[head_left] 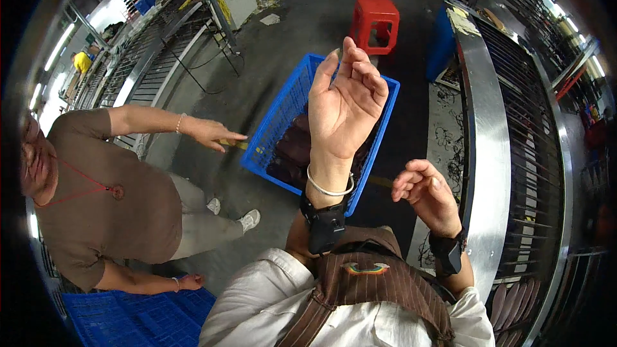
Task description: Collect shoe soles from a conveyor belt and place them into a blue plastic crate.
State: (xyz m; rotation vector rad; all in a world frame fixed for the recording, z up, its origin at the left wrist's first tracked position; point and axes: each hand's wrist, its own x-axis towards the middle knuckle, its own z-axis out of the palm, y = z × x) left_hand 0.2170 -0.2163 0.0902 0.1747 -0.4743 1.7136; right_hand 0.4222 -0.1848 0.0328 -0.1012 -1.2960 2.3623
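Observation:
My left hand is raised over a blue plastic crate, its palm turned up and fingers apart, holding nothing. Dark purplish-brown flat pieces lie in the crate, partly hidden behind my hand and wrist. To the right of the crate, my right hand hangs in the air with loosely bent fingers and thumb apart, and nothing shows in it. A co-worker's hand reaches toward the crate's left rim with a finger stretched out.
The co-worker in a brown shirt stands at my left. A red stool stands beyond the crate. Along my right runs a metal-edged rack, with oval dark pieces at its near end. More blue plastic lies lower left.

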